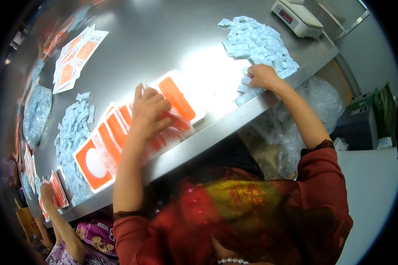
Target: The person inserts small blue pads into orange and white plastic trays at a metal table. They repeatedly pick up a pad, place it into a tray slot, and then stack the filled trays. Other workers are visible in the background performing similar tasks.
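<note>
My left hand (151, 111) is closed over a row of overlapping orange-and-white bags (177, 98), its bent fingers gripping the upper edge of one. The bags lie fanned along the near edge of the metal table. To the right, my right hand (264, 77) has its fingers pinched together at the near side of a heap of small light blue sachets (256, 42). A few sachets (246, 92) lie strung out below its fingertips by the table edge. The fingertips partly hide what they pinch.
A white scale (297, 18) stands at the far right corner. Another sachet pile (75, 137) and more flat bags (77, 57) lie to the left, with a clear plastic bag of sachets (36, 115). A co-worker's hand (47, 194) handles bags at lower left. Clear plastic (292, 123) hangs below the table.
</note>
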Action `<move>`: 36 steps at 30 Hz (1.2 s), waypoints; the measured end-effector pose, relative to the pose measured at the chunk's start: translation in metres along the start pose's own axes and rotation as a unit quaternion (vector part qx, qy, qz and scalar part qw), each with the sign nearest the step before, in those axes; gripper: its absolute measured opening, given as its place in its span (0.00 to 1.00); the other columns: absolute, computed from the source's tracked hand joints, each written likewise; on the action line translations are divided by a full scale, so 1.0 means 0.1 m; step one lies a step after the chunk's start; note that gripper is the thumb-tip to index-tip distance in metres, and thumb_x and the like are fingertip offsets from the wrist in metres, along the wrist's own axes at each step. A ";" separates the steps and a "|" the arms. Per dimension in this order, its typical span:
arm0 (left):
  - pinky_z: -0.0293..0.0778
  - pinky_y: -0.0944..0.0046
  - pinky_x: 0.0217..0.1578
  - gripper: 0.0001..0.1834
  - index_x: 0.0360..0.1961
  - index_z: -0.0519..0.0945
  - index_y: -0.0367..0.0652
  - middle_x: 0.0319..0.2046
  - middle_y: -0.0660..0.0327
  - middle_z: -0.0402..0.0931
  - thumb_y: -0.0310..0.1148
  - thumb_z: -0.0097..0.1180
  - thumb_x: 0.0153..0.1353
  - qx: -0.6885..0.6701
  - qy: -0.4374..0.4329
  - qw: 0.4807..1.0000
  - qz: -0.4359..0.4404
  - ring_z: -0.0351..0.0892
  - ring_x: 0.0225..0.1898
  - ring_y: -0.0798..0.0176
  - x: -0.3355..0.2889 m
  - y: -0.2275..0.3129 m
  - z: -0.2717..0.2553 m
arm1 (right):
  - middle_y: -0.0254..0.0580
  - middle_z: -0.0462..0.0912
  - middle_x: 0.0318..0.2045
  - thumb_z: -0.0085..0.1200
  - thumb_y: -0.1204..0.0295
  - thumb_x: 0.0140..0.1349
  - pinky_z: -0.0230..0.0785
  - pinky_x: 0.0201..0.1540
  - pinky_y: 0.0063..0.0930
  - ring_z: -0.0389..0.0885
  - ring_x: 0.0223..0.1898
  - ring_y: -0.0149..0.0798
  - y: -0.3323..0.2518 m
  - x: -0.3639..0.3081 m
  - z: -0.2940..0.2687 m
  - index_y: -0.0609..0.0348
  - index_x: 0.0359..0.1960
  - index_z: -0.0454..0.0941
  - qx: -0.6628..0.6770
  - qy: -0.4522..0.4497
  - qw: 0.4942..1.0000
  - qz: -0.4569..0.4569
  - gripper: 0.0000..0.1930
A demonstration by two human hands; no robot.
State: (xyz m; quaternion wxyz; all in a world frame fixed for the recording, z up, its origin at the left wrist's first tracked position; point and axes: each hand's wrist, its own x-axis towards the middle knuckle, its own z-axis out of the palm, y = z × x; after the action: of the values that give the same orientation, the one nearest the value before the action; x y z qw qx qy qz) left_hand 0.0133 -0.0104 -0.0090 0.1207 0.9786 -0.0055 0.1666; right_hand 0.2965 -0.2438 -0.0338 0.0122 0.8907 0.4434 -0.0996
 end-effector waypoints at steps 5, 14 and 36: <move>0.51 0.40 0.62 0.14 0.22 0.75 0.44 0.24 0.65 0.71 0.32 0.65 0.30 -0.022 0.009 1.000 0.004 0.69 0.40 0.58 -0.02 -0.01 -0.05 | 0.33 0.76 0.19 0.61 0.69 0.48 0.63 0.21 0.21 0.72 0.19 0.27 -0.42 -0.15 -0.31 0.57 0.25 0.76 0.475 -0.034 0.879 -0.012 0.07; 0.52 0.41 0.61 0.12 0.21 0.74 0.46 0.22 0.66 0.69 0.30 0.64 0.33 -0.004 0.014 1.000 -0.005 0.69 0.40 0.59 -0.07 -0.01 -0.06 | 0.35 0.80 0.23 0.58 0.73 0.52 0.62 0.20 0.17 0.73 0.21 0.24 -0.98 -0.09 -0.36 0.61 0.38 0.79 0.532 -0.016 0.845 -0.051 0.12; 0.52 0.41 0.63 0.12 0.21 0.74 0.45 0.21 0.66 0.69 0.26 0.62 0.31 -0.005 -0.020 0.999 -0.035 0.69 0.39 0.59 -0.08 -0.01 -0.12 | 0.40 0.78 0.19 0.58 0.73 0.48 0.67 0.22 0.22 0.75 0.19 0.30 -1.55 0.31 -0.01 0.69 0.28 0.79 0.411 -0.105 0.902 -0.082 0.09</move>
State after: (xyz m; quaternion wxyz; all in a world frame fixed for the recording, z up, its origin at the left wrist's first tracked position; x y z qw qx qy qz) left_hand 0.0018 -0.0068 -0.0013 0.1310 0.9807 0.0258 0.1429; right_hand 0.1919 -0.1256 -0.0284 -0.3165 0.7615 0.4309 -0.3663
